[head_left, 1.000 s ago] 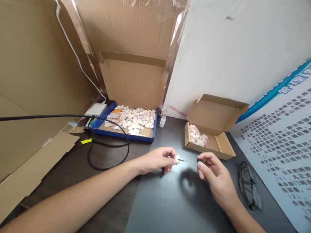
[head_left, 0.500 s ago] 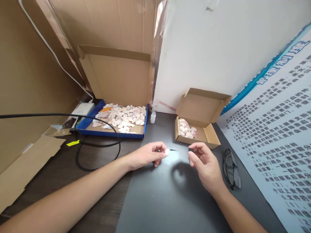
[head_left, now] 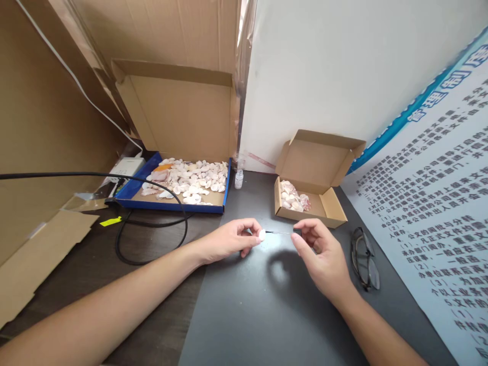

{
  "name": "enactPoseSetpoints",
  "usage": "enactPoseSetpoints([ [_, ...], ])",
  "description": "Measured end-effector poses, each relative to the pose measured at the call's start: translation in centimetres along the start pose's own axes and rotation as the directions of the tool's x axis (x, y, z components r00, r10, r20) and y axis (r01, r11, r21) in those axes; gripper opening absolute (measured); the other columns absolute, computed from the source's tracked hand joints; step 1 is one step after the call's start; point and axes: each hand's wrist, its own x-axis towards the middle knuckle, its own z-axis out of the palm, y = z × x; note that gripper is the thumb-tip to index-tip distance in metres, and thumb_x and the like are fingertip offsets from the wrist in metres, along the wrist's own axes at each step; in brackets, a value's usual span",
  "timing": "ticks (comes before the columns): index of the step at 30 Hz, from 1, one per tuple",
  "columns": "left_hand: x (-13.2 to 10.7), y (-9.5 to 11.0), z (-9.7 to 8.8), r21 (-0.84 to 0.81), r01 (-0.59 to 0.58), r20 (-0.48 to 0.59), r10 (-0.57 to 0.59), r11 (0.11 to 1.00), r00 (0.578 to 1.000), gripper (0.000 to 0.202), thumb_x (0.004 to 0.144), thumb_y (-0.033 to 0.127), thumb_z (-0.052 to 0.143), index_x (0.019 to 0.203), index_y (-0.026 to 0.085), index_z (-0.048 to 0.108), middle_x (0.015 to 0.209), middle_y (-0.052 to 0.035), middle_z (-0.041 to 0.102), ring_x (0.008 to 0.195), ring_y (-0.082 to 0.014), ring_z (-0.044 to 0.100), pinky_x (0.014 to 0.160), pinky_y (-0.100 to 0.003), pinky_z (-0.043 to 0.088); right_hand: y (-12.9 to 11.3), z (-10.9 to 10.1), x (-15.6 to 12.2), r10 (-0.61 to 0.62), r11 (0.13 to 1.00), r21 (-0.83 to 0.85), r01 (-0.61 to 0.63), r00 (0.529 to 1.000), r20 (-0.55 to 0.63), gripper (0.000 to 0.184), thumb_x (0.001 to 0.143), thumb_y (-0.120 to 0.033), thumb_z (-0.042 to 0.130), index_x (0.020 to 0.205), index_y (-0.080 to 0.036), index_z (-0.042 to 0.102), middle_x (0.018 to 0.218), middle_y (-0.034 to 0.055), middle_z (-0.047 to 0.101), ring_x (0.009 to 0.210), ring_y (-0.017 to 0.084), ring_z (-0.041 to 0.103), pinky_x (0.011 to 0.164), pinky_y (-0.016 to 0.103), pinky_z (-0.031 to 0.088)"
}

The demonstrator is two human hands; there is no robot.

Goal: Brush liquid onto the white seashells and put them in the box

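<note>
Between the thumb and fingers of my left hand (head_left: 239,239) is a small white seashell (head_left: 262,235), held above the dark table. My right hand (head_left: 320,254) pinches a thin brush (head_left: 280,233) at its right end. Its slender light shaft runs level toward the shell, and its dark tip is at or very near the shell's edge; actual contact cannot be made out. Most of the brush's grip is hidden by my fingers. Beyond my hands stands a small clear bottle (head_left: 239,179) with a pale label.
A blue-edged cardboard box (head_left: 171,207) at back left holds many shells. A smaller open cardboard box (head_left: 335,208) with several shells stands at back right. Glasses (head_left: 364,259) lie right of my right hand. A looped black cable (head_left: 116,249) lies on the left; a printed poster (head_left: 434,203) borders the right.
My right hand has shifted slightly left and its fingers have moved along the brush, so the black grip end seen before is now mostly covered. The shell stays in my left hand. The view tilted slightly.
</note>
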Motion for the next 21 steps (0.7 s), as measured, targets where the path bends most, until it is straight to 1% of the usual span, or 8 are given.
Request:
enactPoseSetpoints([
  [2, 0.0, -0.2, 0.1, 0.018, -0.036, -0.018, 0.036, 0.999, 0.999, 0.032, 0.084, 0.045, 0.066, 0.091, 0.017, 0.053, 0.079, 0.0036, 0.046, 0.061, -0.0058, 0.043, 0.057, -0.021, 0.036, 0.0, -0.1, 0.0, -0.003, 1.000, 0.029, 0.003, 1.000, -0.016, 0.020, 0.089, -0.038, 0.061, 0.095, -0.019, 0.056, 0.068, -0.0016, 0.048, 0.058, 0.011, 0.046, 0.054, 0.024, 0.041],
  [3, -0.1, -0.2, 0.3, 0.075, -0.067, -0.046, 0.071, 0.995, 0.996, 0.030, 0.085, 0.044, 0.064, 0.091, 0.017, 0.053, 0.081, 0.0029, 0.045, 0.062, -0.0063, 0.043, 0.058, -0.021, 0.036, 0.1, -0.2, -0.1, -0.009, 0.999, 0.044, 0.009, 1.000, -0.015, 0.020, 0.089, -0.037, 0.061, 0.096, -0.019, 0.056, 0.068, -0.0017, 0.048, 0.058, 0.011, 0.046, 0.054, 0.024, 0.041],
  [5, -0.3, -0.3, 0.5, 0.293, -0.146, -0.097, 0.181, 0.945, 0.979, 0.022, 0.088, 0.039, 0.061, 0.090, 0.017, 0.056, 0.086, 0.0010, 0.046, 0.066, -0.0068, 0.042, 0.062, -0.021, 0.038, 0.1, -0.4, -0.3, -0.029, 0.998, 0.062, 0.030, 0.999, -0.019, 0.019, 0.089, -0.036, 0.062, 0.096, -0.019, 0.056, 0.069, -0.0015, 0.049, 0.058, 0.011, 0.047, 0.055, 0.024, 0.040],
  [8, -0.8, -0.1, 0.6, 0.647, -0.222, -0.034, 0.318, 0.730, 0.947, 0.015, 0.091, 0.031, 0.054, 0.094, 0.019, 0.062, 0.104, -0.0026, 0.049, 0.070, -0.0066, 0.045, 0.070, -0.023, 0.040, 0.1, -0.5, -0.7, -0.066, 0.993, 0.098, 0.071, 0.997, -0.051, 0.015, 0.089, -0.032, 0.062, 0.097, -0.020, 0.057, 0.071, -0.0010, 0.050, 0.059, 0.010, 0.048, 0.056, 0.023, 0.040],
  [10, -1.0, 0.0, 0.6, 0.752, -0.243, 0.027, 0.339, 0.613, 0.940, 0.017, 0.092, 0.029, 0.051, 0.099, 0.021, 0.064, 0.113, -0.0043, 0.049, 0.073, -0.0077, 0.048, 0.073, -0.025, 0.042, 0.2, -0.6, -0.9, -0.084, 0.986, 0.142, 0.093, 0.994, -0.070, 0.013, 0.090, -0.030, 0.061, 0.098, -0.020, 0.056, 0.071, -0.0015, 0.049, 0.059, 0.010, 0.047, 0.056, 0.022, 0.040],
  [12, -1.1, 0.1, 0.5, 0.790, -0.251, 0.044, 0.357, 0.559, 0.933, 0.018, 0.092, 0.028, 0.049, 0.101, 0.021, 0.064, 0.115, -0.0056, 0.049, 0.078, -0.0098, 0.052, 0.076, -0.027, 0.043, 0.3, -0.6, -0.9, -0.088, 0.978, 0.184, 0.101, 0.993, -0.076, 0.012, 0.091, -0.029, 0.061, 0.098, -0.021, 0.056, 0.072, -0.0021, 0.047, 0.059, 0.009, 0.047, 0.055, 0.021, 0.039],
  [16, -1.2, 0.2, 0.6, 0.771, -0.239, 0.017, 0.356, 0.591, 0.934, 0.017, 0.091, 0.027, 0.049, 0.099, 0.020, 0.063, 0.115, -0.0060, 0.049, 0.076, -0.0090, 0.052, 0.072, -0.025, 0.043, 0.6, -0.5, -0.6, -0.067, 0.976, 0.202, 0.081, 0.995, -0.075, 0.011, 0.091, -0.029, 0.060, 0.097, -0.021, 0.055, 0.074, -0.0021, 0.047, 0.059, 0.009, 0.045, 0.054, 0.021, 0.038],
  [21, -1.1, 0.1, 0.9, 0.694, -0.244, -0.013, 0.350, 0.677, 0.936, 0.013, 0.091, 0.025, 0.051, 0.094, 0.019, 0.062, 0.111, -0.0044, 0.050, 0.067, -0.0057, 0.046, 0.069, -0.023, 0.042, 0.5, -0.3, -0.4, -0.041, 0.995, 0.086, 0.044, 0.998, -0.038, 0.013, 0.088, -0.030, 0.061, 0.093, -0.019, 0.056, 0.071, -0.0018, 0.049, 0.058, 0.010, 0.046, 0.055, 0.023, 0.040],
])
